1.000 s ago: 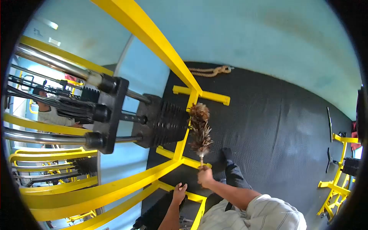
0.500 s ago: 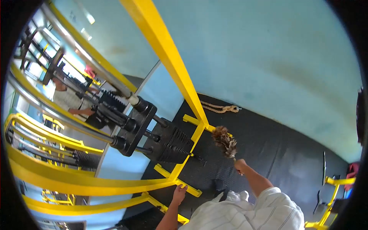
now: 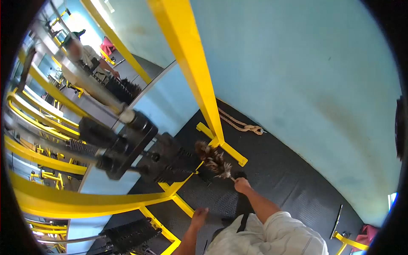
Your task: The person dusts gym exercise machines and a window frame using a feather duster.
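Observation:
My right hand (image 3: 242, 185) is wrapped round the handle of a feather duster (image 3: 216, 163) with brown and grey feathers. The duster's head points up and left, near the foot of a yellow steel frame (image 3: 187, 59) and beside a black weight stack (image 3: 168, 159). Low in the middle is my left hand (image 3: 199, 218), empty, its fingers loosely bent and a little apart. It lies just right of a yellow foot bar (image 3: 183, 205); whether it touches the bar is hard to see.
A wall mirror (image 3: 148, 68) on the left reflects a person and more gym equipment. Tan rope (image 3: 240, 124) lies on the black rubber floor (image 3: 276, 178) along the blue wall (image 3: 289, 76). A second weight stack (image 3: 131, 234) is at lower left, and yellow equipment (image 3: 352, 243) at lower right.
My right hand has swung the duster left, toward the weight stack. My left hand has come off or away from the yellow foot bar. The view has shifted.

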`<state>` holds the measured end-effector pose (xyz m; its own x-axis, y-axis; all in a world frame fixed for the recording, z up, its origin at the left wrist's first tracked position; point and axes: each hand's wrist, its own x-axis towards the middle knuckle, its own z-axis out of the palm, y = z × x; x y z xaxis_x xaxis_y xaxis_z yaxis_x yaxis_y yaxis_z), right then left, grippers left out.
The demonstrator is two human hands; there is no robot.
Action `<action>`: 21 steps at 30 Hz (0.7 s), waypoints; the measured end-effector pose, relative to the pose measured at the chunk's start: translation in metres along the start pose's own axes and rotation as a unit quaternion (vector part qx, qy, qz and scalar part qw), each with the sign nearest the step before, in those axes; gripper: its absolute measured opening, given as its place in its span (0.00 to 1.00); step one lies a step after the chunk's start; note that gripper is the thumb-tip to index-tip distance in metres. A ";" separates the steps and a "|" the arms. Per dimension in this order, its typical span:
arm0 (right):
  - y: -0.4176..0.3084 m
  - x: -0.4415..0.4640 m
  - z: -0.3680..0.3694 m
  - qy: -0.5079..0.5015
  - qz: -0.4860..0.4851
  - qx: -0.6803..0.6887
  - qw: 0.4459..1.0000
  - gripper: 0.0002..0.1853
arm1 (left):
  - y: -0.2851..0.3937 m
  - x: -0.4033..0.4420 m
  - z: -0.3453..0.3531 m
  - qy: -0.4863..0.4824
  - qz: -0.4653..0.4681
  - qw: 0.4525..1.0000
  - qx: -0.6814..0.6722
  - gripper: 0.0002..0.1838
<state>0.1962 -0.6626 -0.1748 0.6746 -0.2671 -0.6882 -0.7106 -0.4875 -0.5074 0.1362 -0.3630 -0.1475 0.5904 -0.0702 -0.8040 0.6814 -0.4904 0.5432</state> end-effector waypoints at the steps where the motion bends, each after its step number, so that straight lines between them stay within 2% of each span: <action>1: -0.009 0.022 0.001 -0.059 0.018 -0.033 0.998 0.15 | 0.005 0.002 0.002 0.005 -0.007 1.000 0.007 0.32; 2: -0.016 0.047 0.001 -0.118 0.032 -0.062 0.990 0.16 | 0.019 -0.001 0.002 0.007 -0.009 0.999 0.042 0.30; 3: -0.020 0.076 -0.002 -0.124 0.030 -0.053 0.990 0.16 | 0.033 0.006 0.004 0.009 -0.010 0.997 0.078 0.28; 5: -0.023 0.112 0.005 -0.114 0.107 -0.042 0.987 0.17 | 0.030 0.029 0.011 0.041 -0.035 0.997 0.062 0.25; 6: -0.044 0.102 -0.020 -0.061 0.126 -0.023 0.990 0.17 | 0.039 0.032 0.017 0.071 -0.051 0.996 0.029 0.23; 7: -0.049 0.111 -0.028 -0.069 0.122 -0.024 0.990 0.17 | 0.048 0.034 0.019 0.078 -0.057 0.995 0.029 0.23; 9: -0.057 0.132 -0.053 -0.031 0.109 -0.072 0.991 0.16 | 0.095 0.024 0.025 0.001 0.123 0.962 0.244 0.22; 11: -0.025 0.143 -0.051 0.011 -0.039 -0.104 0.994 0.14 | 0.102 0.031 0.034 0.013 0.131 0.961 0.243 0.24; 13: -0.011 0.119 -0.065 -0.003 -0.088 -0.138 0.986 0.27 | 0.143 0.034 0.046 0.033 0.164 0.957 0.237 0.26; 14: -0.010 0.102 -0.074 0.000 -0.101 -0.138 0.985 0.27 | 0.178 0.020 0.052 0.061 0.082 0.980 0.170 0.29; 15: -0.014 0.082 -0.086 0.009 -0.135 -0.141 0.981 0.23 | 0.204 0.015 0.052 0.084 -0.001 0.992 0.094 0.31; 16: -0.051 0.037 -0.123 0.031 -0.144 -0.145 0.978 0.16 | 0.207 0.022 0.049 0.105 0.025 0.992 0.073 0.31; 17: -0.045 0.042 -0.119 0.073 -0.157 -0.152 0.973 0.10 | 0.199 0.031 0.047 0.093 0.056 0.994 0.012 0.34; 19: -0.063 0.014 -0.153 0.174 -0.317 -0.134 0.923 0.08 | 0.190 0.051 0.042 0.086 0.124 0.987 -0.058 0.36; 21: -0.116 -0.029 -0.204 0.260 -0.373 -0.113 0.884 0.06 | 0.202 0.060 0.031 0.090 0.255 0.948 -0.167 0.27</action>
<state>0.2999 -0.7674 0.0096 0.9807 -0.1189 0.1549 -0.0115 -0.8269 -0.5622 0.2956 -0.4932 -0.0936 0.9238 -0.0605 -0.3780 0.3685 -0.1270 0.9209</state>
